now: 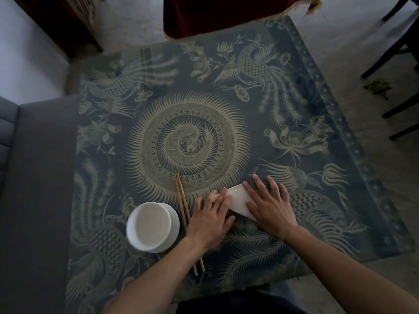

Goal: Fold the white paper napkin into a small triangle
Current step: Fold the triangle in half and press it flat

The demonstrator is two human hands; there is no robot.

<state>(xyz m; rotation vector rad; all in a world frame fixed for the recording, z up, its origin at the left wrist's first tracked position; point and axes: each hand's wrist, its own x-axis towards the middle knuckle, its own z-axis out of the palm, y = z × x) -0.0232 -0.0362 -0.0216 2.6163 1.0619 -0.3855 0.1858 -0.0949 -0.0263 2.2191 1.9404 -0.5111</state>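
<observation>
Item one: a folded white paper napkin (237,201), lying flat on the near right part of the table, slanted so that one end points far-left and the other near-right. Only its middle strip shows; both ends sit under your hands, so its full outline cannot be told.

Item two: your left hand (212,217), palm down and fingers spread, pressing flat on the napkin's left portion. It is laid open on the paper, not gripping it.

Item three: your right hand (269,208), also palm down with fingers splayed, covering the napkin's right portion, its fingertips reaching past the paper onto the cloth. It too lies flat and unclenched, pressing rather than pinching.

Item four: a dark blue tablecloth with pale printed phoenixes, flowers and a central sunburst medallion (188,141), covering the whole square table.

Item five: a pair of slim brown wooden chopsticks (183,205), lying side by side just left of your left hand, running from far to near and passing under your left wrist.

Item six: a round white ceramic bowl (148,225), resting on a small white saucer (174,219), just left of the chopsticks.

Item seven: a grey upholstered bench (38,177) along the table's left edge.

Item eight: dark chair legs (399,71) on the floor at the far right.
</observation>
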